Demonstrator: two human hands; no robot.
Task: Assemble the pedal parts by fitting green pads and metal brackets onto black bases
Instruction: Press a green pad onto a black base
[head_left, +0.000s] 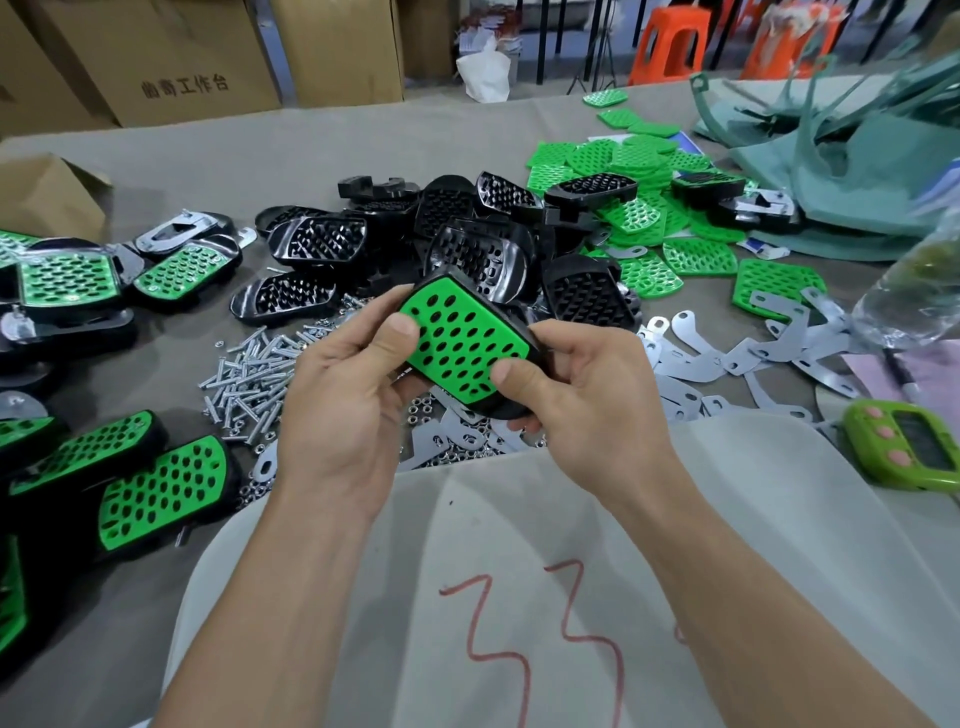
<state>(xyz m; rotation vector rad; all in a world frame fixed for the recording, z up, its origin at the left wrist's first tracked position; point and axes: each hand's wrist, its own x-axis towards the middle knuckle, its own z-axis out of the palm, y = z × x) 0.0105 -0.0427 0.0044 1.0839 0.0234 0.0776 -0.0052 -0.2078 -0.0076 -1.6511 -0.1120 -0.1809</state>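
Pad (460, 345) sits in a black base (506, 411), held tilted above the table (171, 171) between both hands. The left hand (343, 405) grips the upper end and the right hand (587, 395) the lower, each thumb pressing the green (fingers underneath hidden). Screws (249, 374) lie just below, brackets (753, 353) to the right, spare bases (457, 234) behind.

A: One left hand (343, 395), one right hand (587, 395), one pedal (462, 343) between them!
B: And the finished pedals (161, 493) on the left?
A: At least six. Then black bases (322, 241), roughly a dozen, heaped.
B: What about green pads (774, 283), brackets (685, 325), screws (249, 374)?
A: Too many to count. One green timer (914, 452), two orange stools (670, 47).
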